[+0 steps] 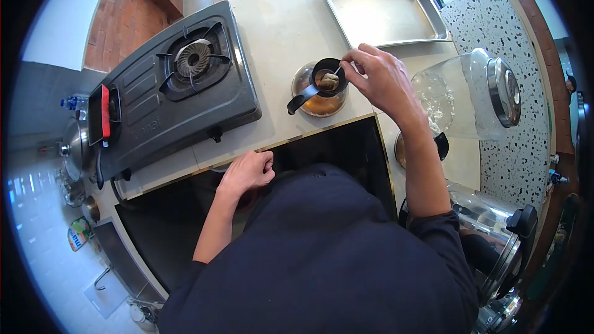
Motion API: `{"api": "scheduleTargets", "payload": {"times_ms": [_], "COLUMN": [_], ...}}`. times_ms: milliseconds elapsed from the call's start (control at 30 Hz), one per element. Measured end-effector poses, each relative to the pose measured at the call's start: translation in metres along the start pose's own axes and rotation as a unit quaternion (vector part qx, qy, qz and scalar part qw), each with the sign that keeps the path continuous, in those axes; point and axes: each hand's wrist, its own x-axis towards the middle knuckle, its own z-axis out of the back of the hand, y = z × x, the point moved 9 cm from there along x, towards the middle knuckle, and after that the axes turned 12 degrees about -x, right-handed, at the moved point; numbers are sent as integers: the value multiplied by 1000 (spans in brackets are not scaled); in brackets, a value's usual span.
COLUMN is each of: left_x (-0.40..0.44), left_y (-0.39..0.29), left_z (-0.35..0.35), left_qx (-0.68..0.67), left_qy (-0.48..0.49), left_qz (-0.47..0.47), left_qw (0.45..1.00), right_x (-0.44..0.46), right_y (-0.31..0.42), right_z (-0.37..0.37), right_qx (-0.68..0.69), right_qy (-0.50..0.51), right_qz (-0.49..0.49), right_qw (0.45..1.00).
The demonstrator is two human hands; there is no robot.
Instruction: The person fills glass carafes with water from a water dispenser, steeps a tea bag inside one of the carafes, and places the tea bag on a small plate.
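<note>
On the counter stands a round glass pot [321,106] holding amber liquid, with a black collar and a black handle pointing toward me. My right hand [378,74] is over its mouth, thumb and fingers pinched on a thin pale string or stem. At the lower end of that, a small pale-brown tea bag [328,81] sits within the dark opening. How deep it hangs, I cannot tell. My left hand [249,173] is loosely closed by the counter's front edge, with nothing visible in it.
A black gas stove [185,80] is on the left, with a red-edged pan [104,114] beyond it. A metal tray [390,15] lies at the back. On the right are a large glass jar [461,96] and another lidded glass vessel [479,210].
</note>
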Motion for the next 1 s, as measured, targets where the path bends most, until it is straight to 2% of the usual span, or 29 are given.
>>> {"api": "scheduleTargets", "payload": {"times_ms": [100,300,400,500,600,700,800,1000], "left_x": [1,3,4,7,8,12,18,36], "left_y": [0,-3,-3,-1,-6,-6,-16,-25], "left_z": [-1,-3,-3,-6,-4,-5,-4,-10], "left_qx": [-14,-15,-18,-15,-10,-18,-28,-19], "left_qy": [-4,10,7,14,18,27,33,80], "left_qz": [-7,8,5,0,-1,-15,-34,-64], "left_qw": [1000,1000,1000,1000,1000,999,998,995], "right_x": [1,0,1,-1,-2,-4,-7,-14], "right_y": [1,-3,-2,-2,-1,-1,-1,2], "right_z": [9,1,7,0,6,2,2,-3], "right_qx": [48,34,52,20,62,36,58,37], "right_qy": [-33,-5,-21,20,-47,-8,-41,-41], "right_qz": [-24,-18,-34,-21,-22,-30,-48,-85], "right_qw": [998,999,998,999,997,999,996,995]}}
